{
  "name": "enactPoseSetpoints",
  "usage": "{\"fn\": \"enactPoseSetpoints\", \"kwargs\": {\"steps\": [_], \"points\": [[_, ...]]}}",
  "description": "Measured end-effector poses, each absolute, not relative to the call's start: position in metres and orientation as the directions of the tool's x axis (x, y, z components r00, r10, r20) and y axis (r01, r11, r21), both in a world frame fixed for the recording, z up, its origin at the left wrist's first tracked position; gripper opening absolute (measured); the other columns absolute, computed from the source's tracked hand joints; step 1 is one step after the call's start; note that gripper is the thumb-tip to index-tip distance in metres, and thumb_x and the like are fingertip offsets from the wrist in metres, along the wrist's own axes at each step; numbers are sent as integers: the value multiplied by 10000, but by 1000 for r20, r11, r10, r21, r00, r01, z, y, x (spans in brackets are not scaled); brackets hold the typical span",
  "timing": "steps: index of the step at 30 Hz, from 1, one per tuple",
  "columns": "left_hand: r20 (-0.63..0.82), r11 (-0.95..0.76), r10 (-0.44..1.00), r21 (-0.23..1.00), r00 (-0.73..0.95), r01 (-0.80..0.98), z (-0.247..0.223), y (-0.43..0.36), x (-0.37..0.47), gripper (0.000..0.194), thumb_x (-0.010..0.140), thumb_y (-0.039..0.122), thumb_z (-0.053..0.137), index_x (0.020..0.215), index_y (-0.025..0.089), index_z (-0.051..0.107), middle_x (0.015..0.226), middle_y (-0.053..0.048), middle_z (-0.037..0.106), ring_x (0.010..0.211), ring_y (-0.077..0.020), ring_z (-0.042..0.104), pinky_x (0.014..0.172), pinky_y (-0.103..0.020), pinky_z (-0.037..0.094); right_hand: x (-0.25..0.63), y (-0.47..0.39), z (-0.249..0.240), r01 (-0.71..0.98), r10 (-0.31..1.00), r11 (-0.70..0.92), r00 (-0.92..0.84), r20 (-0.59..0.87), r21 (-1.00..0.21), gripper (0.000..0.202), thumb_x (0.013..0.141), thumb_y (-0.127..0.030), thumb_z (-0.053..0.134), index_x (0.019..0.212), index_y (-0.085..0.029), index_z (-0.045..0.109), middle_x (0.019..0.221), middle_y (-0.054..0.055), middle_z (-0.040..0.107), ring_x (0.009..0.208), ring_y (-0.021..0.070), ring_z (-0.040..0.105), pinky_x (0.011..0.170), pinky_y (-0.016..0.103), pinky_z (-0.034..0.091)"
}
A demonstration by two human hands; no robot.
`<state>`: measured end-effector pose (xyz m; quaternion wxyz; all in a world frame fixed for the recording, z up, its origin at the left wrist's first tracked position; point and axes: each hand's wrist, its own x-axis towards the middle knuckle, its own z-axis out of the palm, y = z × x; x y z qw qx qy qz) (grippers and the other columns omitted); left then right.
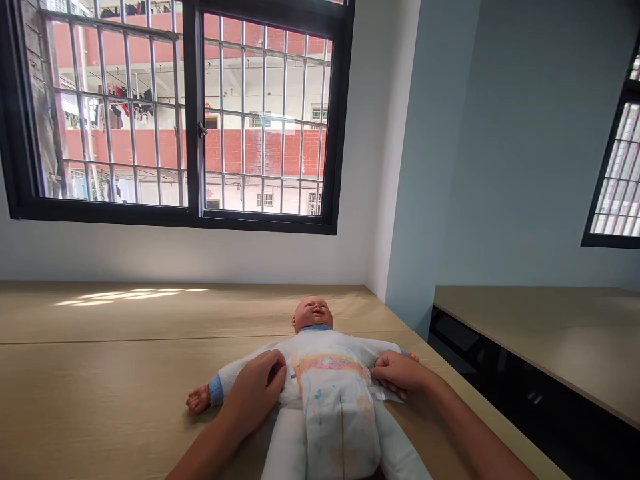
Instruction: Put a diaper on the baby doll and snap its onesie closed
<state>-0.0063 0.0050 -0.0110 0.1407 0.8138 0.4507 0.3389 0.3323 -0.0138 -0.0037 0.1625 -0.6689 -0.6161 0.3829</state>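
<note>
A baby doll (313,315) lies on its back on the table, arms spread, in a white outfit with blue cuffs and collar. Over its belly and between its legs is a diaper (340,413) with an orange printed waistband. My left hand (257,383) is closed at the diaper's side edge on the left, its fingertips partly hidden. On the opposite side, my right hand (400,373) pinches the diaper's side edge, with a white flap showing beneath the fingers. The doll's lower legs run out of view at the bottom.
The wooden table (100,393) has a seam across it and its right edge runs close beside my right arm. Another table (550,333) stands to the right across a dark gap. A barred window (195,113) is in the wall ahead.
</note>
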Motion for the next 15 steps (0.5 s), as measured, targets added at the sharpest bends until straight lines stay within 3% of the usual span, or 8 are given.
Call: {"fn": "enactPoseSetpoints", "kwargs": {"steps": [15], "points": [[415,-563,825,530,385,635,-11,6,-5,172,875,249,404,781,206,542,717,2,588,675,-169,501,637,-281,329,337,-6,-14,689,948,-172,-79,-308,-704,313,829,-269,540,539,-172,472,365,-58,459,280,56,402,301,152,245]]}}
